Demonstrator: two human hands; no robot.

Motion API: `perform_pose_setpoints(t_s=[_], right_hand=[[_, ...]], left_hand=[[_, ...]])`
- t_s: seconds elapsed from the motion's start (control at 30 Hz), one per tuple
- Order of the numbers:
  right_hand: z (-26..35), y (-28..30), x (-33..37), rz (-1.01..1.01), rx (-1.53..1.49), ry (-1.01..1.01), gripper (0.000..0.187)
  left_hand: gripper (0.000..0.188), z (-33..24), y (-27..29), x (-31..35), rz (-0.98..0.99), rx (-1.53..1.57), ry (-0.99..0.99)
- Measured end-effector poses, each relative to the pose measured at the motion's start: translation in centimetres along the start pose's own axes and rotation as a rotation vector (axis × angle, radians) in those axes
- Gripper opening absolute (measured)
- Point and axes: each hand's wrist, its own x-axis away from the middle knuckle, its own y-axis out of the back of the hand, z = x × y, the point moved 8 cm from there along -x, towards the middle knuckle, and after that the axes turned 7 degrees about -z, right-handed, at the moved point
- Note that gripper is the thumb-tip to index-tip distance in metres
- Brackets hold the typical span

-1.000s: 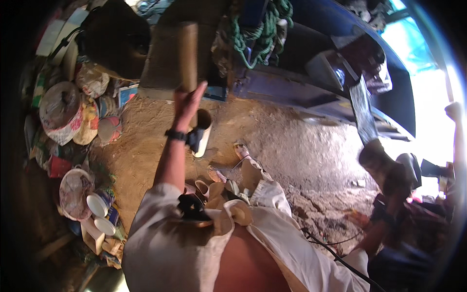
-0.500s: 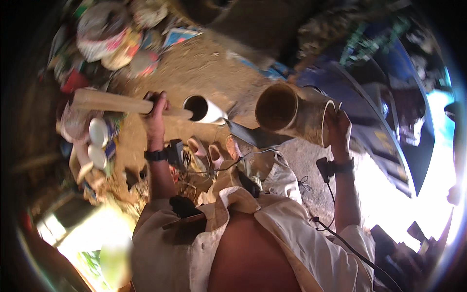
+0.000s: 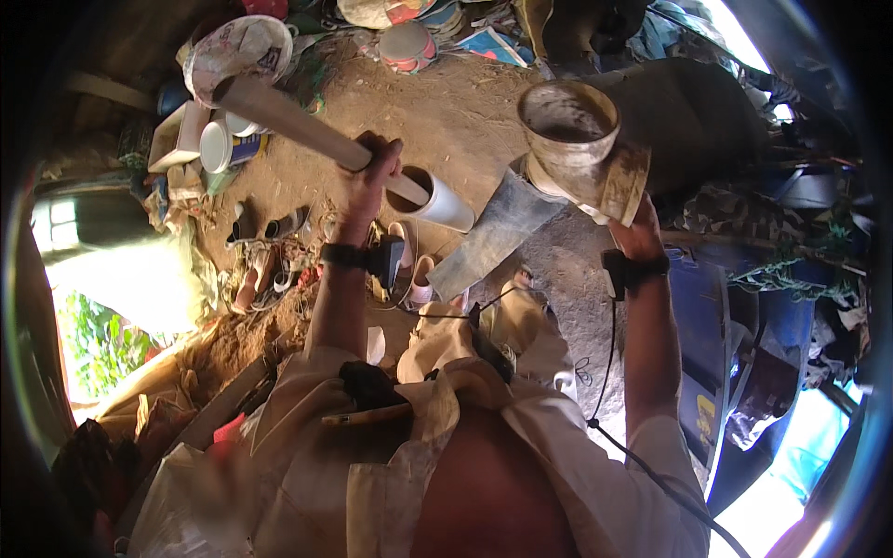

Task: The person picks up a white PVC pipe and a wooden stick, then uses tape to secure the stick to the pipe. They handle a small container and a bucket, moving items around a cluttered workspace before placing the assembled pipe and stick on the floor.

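Note:
My left hand (image 3: 367, 177) is closed round the narrow handle of a wooden club (image 3: 288, 116), whose thicker end points to the upper left. The handle's lower end overlaps the dark mouth of a white pipe (image 3: 448, 208); I cannot tell whether it reaches inside. On the right, my right hand (image 3: 640, 231) grips the lower end of a wide, dirt-stained elbow pipe (image 3: 581, 149). Its round opening faces up and shows a dusty inner wall. A grey flat strip (image 3: 502, 232) slants down to the left from beneath the elbow pipe.
Bare earth floor (image 3: 428, 112) lies ahead. White buckets (image 3: 219, 144) and a large tub (image 3: 237, 56) stand at the left. Pink shoes (image 3: 421, 274) lie near my legs. Blue panels (image 3: 702, 344) lean at the right. A cable (image 3: 609, 372) runs along my right arm.
My view has turned, so the surroundings have shifted. Both hands sit higher in the picture. The club now slopes down to the right, and the elbow pipe's opening has tipped upward.

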Motion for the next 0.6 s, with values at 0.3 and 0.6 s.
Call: perform_pose_setpoints(t_s=[0.3, 0.6], right_hand=[[-3.9, -6.2, -9.9, 0.115, -0.286, -0.281, 0.048], [-7.4, -2.8, -14.5, -0.032, -0.198, -0.385, 0.041]], left_hand=[[0.028, 0.7, -4.1, -3.2, -0.1, -0.065, -0.078], [0.014, 10.3, -5.0, -1.1, -0.265, -0.226, 0.117]])
